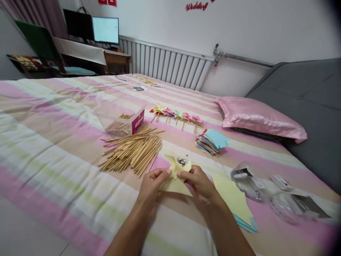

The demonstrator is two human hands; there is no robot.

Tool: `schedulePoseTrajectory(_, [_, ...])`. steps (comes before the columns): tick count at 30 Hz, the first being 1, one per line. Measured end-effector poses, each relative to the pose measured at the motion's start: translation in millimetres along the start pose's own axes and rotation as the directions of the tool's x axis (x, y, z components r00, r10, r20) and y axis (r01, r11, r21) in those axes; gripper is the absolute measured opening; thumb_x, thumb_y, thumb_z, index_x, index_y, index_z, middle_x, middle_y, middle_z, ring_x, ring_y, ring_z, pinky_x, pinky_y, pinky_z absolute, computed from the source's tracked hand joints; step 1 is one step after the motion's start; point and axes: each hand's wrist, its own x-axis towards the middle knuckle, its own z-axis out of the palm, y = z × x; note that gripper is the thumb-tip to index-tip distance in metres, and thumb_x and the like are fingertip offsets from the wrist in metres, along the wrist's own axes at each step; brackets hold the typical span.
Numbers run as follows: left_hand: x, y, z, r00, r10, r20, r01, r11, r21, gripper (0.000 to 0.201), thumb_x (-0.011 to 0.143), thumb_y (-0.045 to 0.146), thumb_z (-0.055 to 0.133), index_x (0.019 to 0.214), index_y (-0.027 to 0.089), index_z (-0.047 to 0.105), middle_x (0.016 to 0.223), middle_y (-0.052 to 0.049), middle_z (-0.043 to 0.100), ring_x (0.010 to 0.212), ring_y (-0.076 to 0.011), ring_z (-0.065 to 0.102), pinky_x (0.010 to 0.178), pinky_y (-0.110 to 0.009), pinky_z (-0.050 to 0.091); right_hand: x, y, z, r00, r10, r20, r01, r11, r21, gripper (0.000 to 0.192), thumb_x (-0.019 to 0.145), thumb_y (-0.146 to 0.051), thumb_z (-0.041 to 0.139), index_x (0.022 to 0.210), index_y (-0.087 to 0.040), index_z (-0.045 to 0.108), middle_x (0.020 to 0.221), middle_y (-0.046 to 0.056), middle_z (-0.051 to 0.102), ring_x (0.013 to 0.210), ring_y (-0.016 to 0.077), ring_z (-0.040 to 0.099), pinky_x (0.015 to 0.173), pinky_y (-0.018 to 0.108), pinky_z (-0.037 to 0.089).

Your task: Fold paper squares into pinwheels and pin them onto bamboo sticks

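A pale yellow paper pinwheel [176, 185] is between my two hands, its blades partly folded in toward the middle. My left hand [155, 180] pinches the paper from the left, thumb near the centre. From the other side my right hand [197, 181] grips it, its thumb and finger pressed at the centre too. Just beyond the paper lies a small heap of shiny metal bits [182, 162], too small to name. Left of it a pile of thin wooden sticks [133, 151] spreads over the striped bedspread [87, 177].
Behind the sticks stands a clear plastic box [119, 122] with more sticks. Finished pinwheels [177, 114] lie in a row beyond. To the right are stacked coloured papers [210, 142], yellow sheets [233, 199], clear plastic containers [247, 181] and a pink pillow [258, 117].
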Motion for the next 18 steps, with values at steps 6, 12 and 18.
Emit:
schedulePoseTrajectory(6, [4.3,-7.6,-3.7,0.999,-0.016,-0.047,0.025,0.98,0.198,0.024,0.052,0.03,0.078,0.059,0.011,0.066,0.053,-0.003,0.062,0.048,-0.011,0.052,0.048,-0.021,0.035,-1.0,2.4,-4.8,0.991,0.011,0.136,0.0,0.997,-0.083,0.014,0.06,-0.022,0.073,0.06,-0.014,0.061,0.059,-0.002,0.055,0.056,0.011,0.048,0.057,0.024,0.039])
schedulePoseTrajectory(12, [6.7,-9.6,-5.7,0.999,-0.02,-0.027,0.025,0.98,0.198,0.021,0.051,0.027,0.077,0.061,0.012,0.068,0.054,-0.002,0.064,0.048,-0.012,0.053,0.048,-0.021,0.036,-1.7,4.1,-4.6,0.993,-0.013,0.119,0.028,0.993,-0.119,0.019,0.061,-0.029,0.074,0.058,-0.015,0.062,0.058,-0.002,0.057,0.059,0.0135,0.052,0.061,0.025,0.042])
schedulePoseTrajectory(18, [8.2,-7.7,-8.3,0.994,0.007,-0.111,0.012,0.986,0.169,0.02,0.05,0.026,0.077,0.058,0.012,0.067,0.052,-0.002,0.063,0.046,-0.0109,0.052,0.047,-0.021,0.035,0.5,3.4,-2.1,0.995,-0.074,0.071,0.089,0.967,-0.239,0.024,0.062,-0.035,0.076,0.066,-0.013,0.067,0.062,0.0,0.062,0.059,0.0143,0.054,0.06,0.026,0.042])
